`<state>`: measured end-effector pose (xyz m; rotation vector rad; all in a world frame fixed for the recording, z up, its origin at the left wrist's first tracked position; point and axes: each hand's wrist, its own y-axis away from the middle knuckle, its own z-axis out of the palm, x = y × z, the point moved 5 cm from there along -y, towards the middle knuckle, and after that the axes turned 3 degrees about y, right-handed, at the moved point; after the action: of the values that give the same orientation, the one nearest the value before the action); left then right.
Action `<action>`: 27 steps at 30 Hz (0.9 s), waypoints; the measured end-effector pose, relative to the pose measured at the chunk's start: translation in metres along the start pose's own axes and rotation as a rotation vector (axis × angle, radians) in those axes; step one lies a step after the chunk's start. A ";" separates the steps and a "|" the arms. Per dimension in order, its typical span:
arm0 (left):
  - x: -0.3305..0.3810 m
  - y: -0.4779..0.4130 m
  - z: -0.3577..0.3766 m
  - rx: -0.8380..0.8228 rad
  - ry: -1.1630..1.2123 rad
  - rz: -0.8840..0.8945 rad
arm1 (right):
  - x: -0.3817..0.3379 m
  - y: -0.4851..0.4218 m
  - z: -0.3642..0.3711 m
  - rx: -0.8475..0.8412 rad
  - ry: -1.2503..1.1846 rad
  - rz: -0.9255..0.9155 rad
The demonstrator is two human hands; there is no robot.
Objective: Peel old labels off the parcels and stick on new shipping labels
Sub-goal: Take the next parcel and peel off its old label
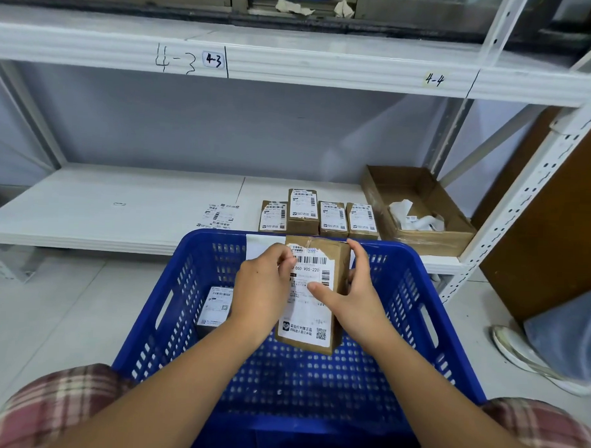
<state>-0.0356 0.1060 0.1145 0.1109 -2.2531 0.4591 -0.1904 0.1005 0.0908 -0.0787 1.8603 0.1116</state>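
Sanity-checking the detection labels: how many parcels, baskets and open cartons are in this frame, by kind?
Parcels: 6 (shelf row 4, held parcel 1, basket parcel 1)
Blue basket: 1
Open cardboard box: 1
Total: 8

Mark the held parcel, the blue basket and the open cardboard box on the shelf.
held parcel [309, 311], head view, lower half of its white label.
blue basket [213, 236], head view, far rim, left part.
cardboard box [431, 242], head view, front wall.
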 end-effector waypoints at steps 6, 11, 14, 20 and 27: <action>-0.001 0.000 -0.001 -0.015 0.100 -0.034 | -0.004 -0.005 -0.001 -0.028 -0.012 0.007; -0.003 -0.002 -0.003 -0.017 0.014 0.002 | -0.002 -0.002 0.003 -0.025 -0.006 0.017; 0.000 -0.002 -0.002 -0.005 -0.041 0.055 | 0.001 0.001 0.006 -0.010 -0.007 0.030; 0.002 -0.004 -0.007 0.044 -0.096 0.115 | 0.002 0.001 0.008 -0.025 -0.035 0.048; 0.004 -0.008 -0.011 0.024 -0.255 0.114 | 0.004 0.000 0.009 -0.059 -0.056 0.058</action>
<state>-0.0285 0.1031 0.1265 0.0564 -2.5140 0.5597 -0.1827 0.1019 0.0846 -0.0620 1.8043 0.2075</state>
